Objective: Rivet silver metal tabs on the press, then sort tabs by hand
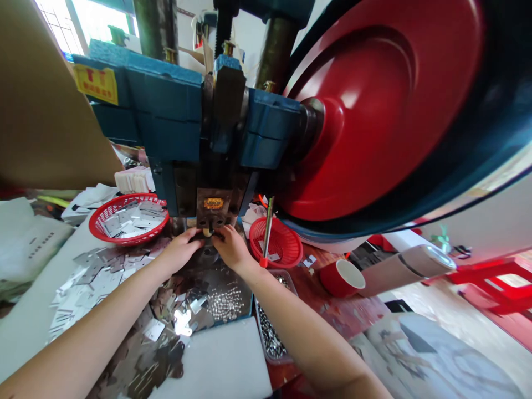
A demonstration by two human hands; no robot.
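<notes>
Both my hands reach in under the ram of a blue punch press (174, 105). My left hand (185, 250) is at the left of the die, its fingers bent together and pointing inward. Opposite it, my right hand (231, 247) has its fingers closed at the right side of the die. Whatever lies between the fingertips is too small and dark to make out. Just below the hands, small shiny metal fittings (225, 303) lie in a cluster on the press bed. Flat metal plates (97, 280) are heaped left of my left forearm.
A red basket of plates (128, 239) stands at the left, another red basket (291, 246) at the right. A clear tub of small metal parts (270, 332) sits under my right forearm. A red cup (343, 278) lies near a pink flask (403, 269). The big red flywheel (374, 111) fills the upper right.
</notes>
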